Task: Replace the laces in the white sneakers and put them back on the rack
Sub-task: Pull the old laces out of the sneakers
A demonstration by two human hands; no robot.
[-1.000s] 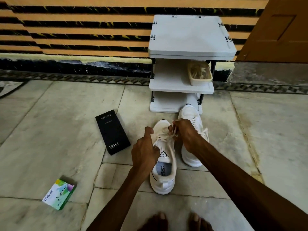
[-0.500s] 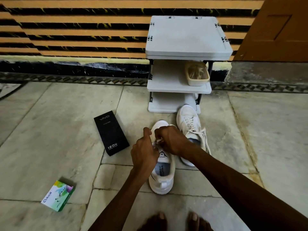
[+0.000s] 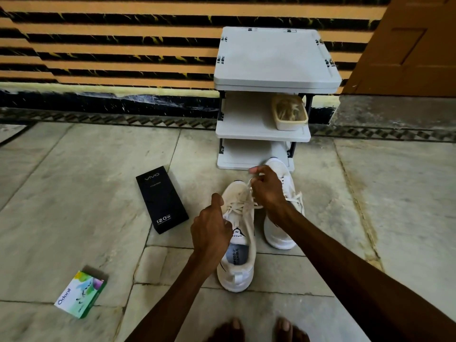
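Two white sneakers stand on the stone floor in front of a white three-shelf rack (image 3: 262, 135). The near sneaker (image 3: 238, 262) points toward the rack, its white lace (image 3: 243, 206) partly threaded. My left hand (image 3: 212, 228) rests on that shoe's left side by the tongue, fingers closed around the upper. My right hand (image 3: 267, 188) is raised above the toe, pinching one end of the lace and drawing it up. The far sneaker (image 3: 283, 233) lies just right of it, laced, partly hidden behind my right wrist.
A beige tub (image 3: 290, 112) with tangled laces sits on the rack's middle shelf. A black phone box (image 3: 161, 199) lies left of the shoes, a green Odonil box (image 3: 81, 294) nearer left. My toes (image 3: 259, 329) show at the bottom. A striped wall and a wooden door (image 3: 407, 45) stand behind.
My right hand dipped to the eyelets beside my left hand, then rose toward the toe, pulling the lace end up. My left hand stayed on the near sneaker.
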